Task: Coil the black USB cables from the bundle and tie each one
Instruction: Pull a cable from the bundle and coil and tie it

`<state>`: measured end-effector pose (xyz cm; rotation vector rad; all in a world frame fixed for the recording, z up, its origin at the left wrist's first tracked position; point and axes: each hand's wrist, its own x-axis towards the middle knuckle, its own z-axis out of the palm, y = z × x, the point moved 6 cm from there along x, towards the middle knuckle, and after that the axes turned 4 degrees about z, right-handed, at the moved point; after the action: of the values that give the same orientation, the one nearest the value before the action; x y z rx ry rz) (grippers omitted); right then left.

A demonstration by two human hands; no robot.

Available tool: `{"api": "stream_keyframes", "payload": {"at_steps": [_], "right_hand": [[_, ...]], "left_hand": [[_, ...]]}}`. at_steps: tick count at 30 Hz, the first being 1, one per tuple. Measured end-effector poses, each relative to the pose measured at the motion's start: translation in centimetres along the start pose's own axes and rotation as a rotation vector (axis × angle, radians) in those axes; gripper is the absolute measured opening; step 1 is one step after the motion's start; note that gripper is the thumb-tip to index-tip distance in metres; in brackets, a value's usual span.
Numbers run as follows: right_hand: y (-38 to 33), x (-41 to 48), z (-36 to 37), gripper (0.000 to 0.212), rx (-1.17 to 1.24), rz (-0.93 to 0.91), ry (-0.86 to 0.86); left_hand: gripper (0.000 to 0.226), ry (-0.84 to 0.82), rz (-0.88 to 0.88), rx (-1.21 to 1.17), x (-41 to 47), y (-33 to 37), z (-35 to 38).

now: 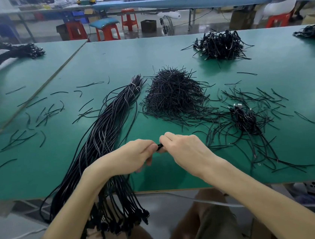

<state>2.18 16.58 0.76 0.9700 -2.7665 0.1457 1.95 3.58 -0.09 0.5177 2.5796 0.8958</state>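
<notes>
At lower centre, the left hand (137, 154) and right hand (183, 146) are pinching one black cable (160, 146) between them, seemingly starting a coil; winding loops likely comes next.

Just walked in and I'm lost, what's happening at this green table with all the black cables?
A person at the green table pinches a small black piece, likely a cable end, between left hand and right hand. The tied bundle of long cables hangs off the near edge. A heap of short ties and a few coiled cables lie beyond.
</notes>
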Motion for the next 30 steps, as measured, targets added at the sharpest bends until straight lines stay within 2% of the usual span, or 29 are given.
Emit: {"api": "stream_keyframes", "payload": {"at_steps": [2, 5, 8, 10, 13, 15, 18, 23, 30], "right_hand": [[-0.2, 0.3, -0.5, 0.029, -0.004, -0.052, -0.004], [0.9, 1.3, -0.1, 0.009, 0.004, -0.025, -0.001], [2.4, 2.7, 0.3, 0.040, 0.048, 0.074, 0.039], [4.2, 3.1, 0.2, 0.059, 0.121, 0.225, 0.104], [7.9, 3.0, 0.4, 0.058, 0.256, 0.519, 0.194], [10.0, 3.0, 1.5, 0.055, 0.301, 0.682, 0.144], [11.0, 3.3, 3.5, 0.046, 0.234, 0.767, 0.005], [11.9, 3.7, 4.0, 0.020, 0.334, 0.815, 0.083], [12.3, 3.0, 3.0, 0.012, 0.341, 0.770, 0.189]], "left_hand": [[0.040, -0.065, 0.028, -0.113, 0.2, 0.0, 0.2], [0.043, 0.028, 0.050, -0.118, 1.1, -0.3, 0.0], [0.043, 0.237, 0.006, -0.013, 2.8, -1.4, -0.4], [0.043, 0.431, -0.081, -0.234, 3.5, -3.0, -0.8], [0.040, 0.568, -0.136, -0.691, 3.9, -4.6, -0.8], [0.040, 0.577, -0.094, -0.779, 4.2, -4.5, -0.3], [0.038, 0.582, -0.093, -0.760, 5.0, -4.2, 0.4], [0.036, 0.575, -0.040, -0.741, 4.8, -4.1, 0.4], [0.039, 0.561, -0.009, -0.751, 4.7, -4.1, 0.5]]}}
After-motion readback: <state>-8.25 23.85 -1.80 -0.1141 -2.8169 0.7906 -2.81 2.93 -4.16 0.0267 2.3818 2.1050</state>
